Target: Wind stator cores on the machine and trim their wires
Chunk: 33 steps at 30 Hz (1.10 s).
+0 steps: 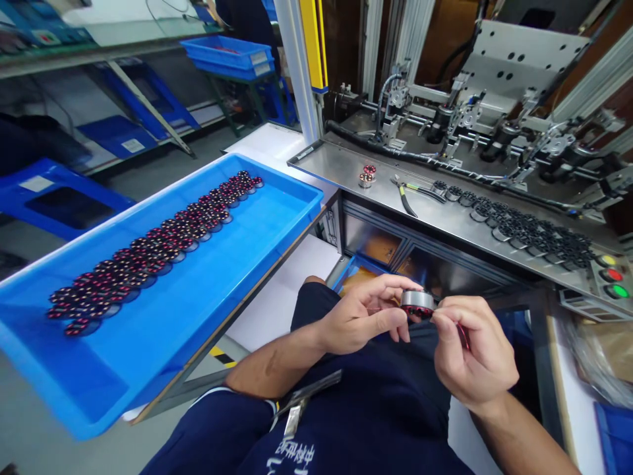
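My left hand (363,313) holds a motor stator (417,303) in front of my body, fingers and thumb around its side. The stator has a silver metal ring, with dark and red windings along its lower edge. My right hand (472,349) is closed in a pinch at the stator's right side, and a thin red wire (463,336) shows at its fingers. Two stators (366,178) with red windings sit on the metal bench ahead. Beside them lie wire cutters (410,194) with black and green handles. Rows of black-topped stators (534,231) stand farther right.
A large blue tray (222,277) at the left holds rows of red-wound stators (148,257). The metal bench (341,161) fronts a machine with clamps and cylinders (504,132). Yellow, red and green buttons (613,274) are at its right end. A person (247,20) stands in the background.
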Each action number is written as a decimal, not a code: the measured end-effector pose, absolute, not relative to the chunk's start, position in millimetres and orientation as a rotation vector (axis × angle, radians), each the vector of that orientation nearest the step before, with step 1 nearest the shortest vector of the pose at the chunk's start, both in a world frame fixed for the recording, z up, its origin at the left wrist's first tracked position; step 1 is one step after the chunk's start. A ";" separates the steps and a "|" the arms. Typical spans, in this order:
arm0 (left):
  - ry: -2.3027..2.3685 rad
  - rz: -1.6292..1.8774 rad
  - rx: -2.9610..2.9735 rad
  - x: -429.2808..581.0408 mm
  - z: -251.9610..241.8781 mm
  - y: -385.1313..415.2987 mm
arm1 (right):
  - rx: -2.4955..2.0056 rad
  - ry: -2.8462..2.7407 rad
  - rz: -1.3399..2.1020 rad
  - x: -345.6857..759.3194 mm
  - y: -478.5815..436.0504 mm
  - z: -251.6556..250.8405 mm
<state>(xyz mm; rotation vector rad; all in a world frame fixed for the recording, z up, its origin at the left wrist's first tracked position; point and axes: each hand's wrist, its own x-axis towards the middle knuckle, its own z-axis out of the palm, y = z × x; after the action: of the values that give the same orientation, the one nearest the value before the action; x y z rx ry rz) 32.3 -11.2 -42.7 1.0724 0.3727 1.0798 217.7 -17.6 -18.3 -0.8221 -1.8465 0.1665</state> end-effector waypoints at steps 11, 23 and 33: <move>0.281 1.316 0.836 37.0 -34.6 -16.6 | -0.751 -1.815 0.358 219.3 -16.8 -7.4; 0.294 1.093 1.018 46.9 -42.2 -16.3 | -0.833 -1.895 0.234 228.9 -22.1 -8.2; 0.667 1.657 1.990 37.0 -35.0 -13.6 | -0.816 -1.332 1.176 209.4 -21.1 -32.6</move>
<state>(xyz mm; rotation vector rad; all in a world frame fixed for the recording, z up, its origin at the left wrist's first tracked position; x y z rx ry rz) 37.0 -13.6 -35.0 1.9899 0.6674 1.6569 209.4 -21.1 -32.6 -0.8157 -1.3318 1.1760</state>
